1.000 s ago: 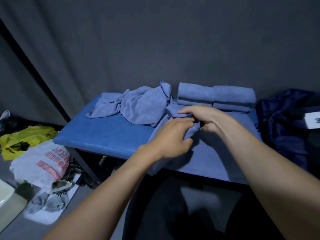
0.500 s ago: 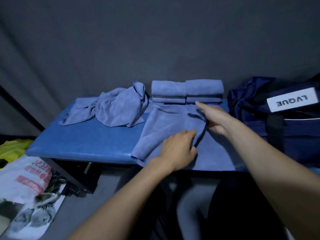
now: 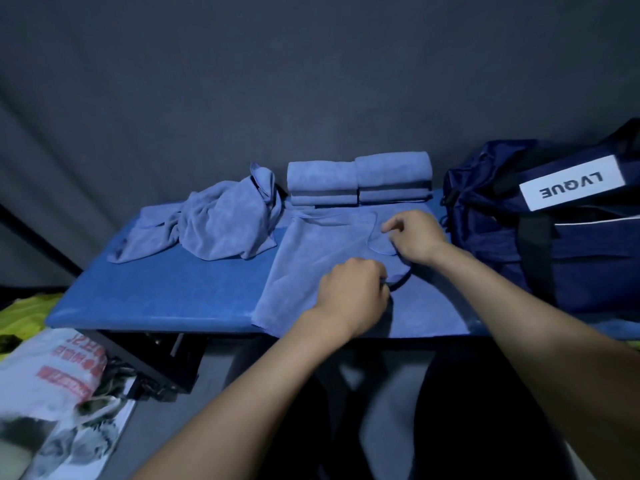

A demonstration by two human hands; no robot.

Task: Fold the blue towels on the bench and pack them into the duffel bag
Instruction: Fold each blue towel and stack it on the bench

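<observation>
The blue towel is lying half-folded on the bench, looking soft, light and limp. The left hand and right hand are both pinching its curled right edge, probably the best hold.

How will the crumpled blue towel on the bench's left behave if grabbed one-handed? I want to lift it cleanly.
The crumpled towel is probably floppy: it lies in soft folds with a tail trailing left on the bench, so ends would likely dangle. It looks light. Its fuzzy cloth seems unlikely to slip, as both hands pinch the flat towel easily.
</observation>
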